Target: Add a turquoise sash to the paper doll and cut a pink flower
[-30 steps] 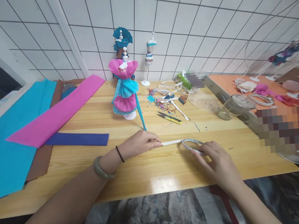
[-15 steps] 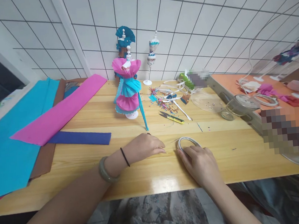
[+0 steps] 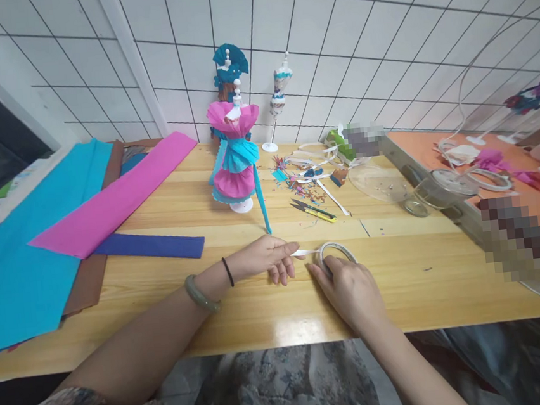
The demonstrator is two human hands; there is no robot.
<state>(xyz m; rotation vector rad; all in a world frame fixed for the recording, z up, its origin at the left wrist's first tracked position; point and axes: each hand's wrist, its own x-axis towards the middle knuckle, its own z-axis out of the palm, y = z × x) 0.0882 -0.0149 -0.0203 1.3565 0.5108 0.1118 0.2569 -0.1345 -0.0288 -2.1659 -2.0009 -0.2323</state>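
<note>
My right hand (image 3: 349, 287) grips a roll of white tape (image 3: 337, 247) held on edge just above the wooden table. A short tape strip (image 3: 306, 252) runs from the roll to my left hand (image 3: 280, 259), which pinches its end between thumb and fingers. Just beyond my left hand stands a small dress form (image 3: 234, 152) dressed in pink and turquoise crepe paper. A narrow turquoise paper strip (image 3: 263, 206) hangs from its waist down to the tabletop near my left wrist.
Yellow-handled thread snips (image 3: 316, 211) lie behind the tape, near paper scraps (image 3: 304, 183). Folded pink paper (image 3: 117, 201) and turquoise paper (image 3: 31, 251) cover the left side. A bare-topped dress form (image 3: 278, 103) stands at the wall; a glass jar (image 3: 424, 194) sits right.
A tape strip now stretches between the roll and my left hand, which has turned so its curled fingers show. My right hand has shifted slightly left with the roll.
</note>
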